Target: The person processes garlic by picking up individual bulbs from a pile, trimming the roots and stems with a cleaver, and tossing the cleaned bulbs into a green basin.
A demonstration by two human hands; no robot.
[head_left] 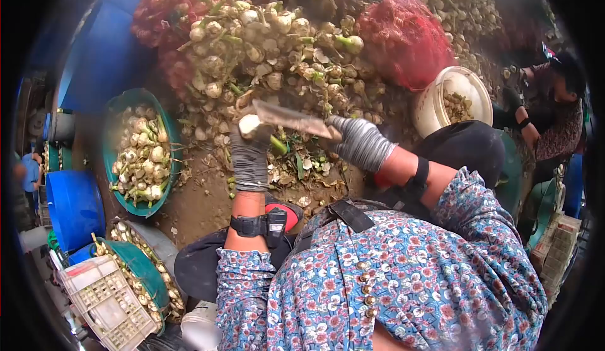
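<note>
My left hand (250,162), in a grey striped glove, is closed around a garlic bulb (249,125) whose pale face points up. In my right hand (363,143), gloved alike, is the handle of a knife (291,118). Its broad blade reaches left, with the tip end right by the bulb. A green stem (278,144) shows just below the blade. Beyond both hands rises a large heap of garlic bulbs (271,48) with stalks. Cut leaves and stem trimmings (302,165) lie on the ground between my arms.
A green basin (111,162) of garlic bulbs stands left. Red mesh sacks (406,41) lie around the heap. Right of my knee is a white bucket (435,102) with pieces inside. Blue tubs (74,209) and a white crate (110,300) sit lower left. Another person (558,124) crouches at right.
</note>
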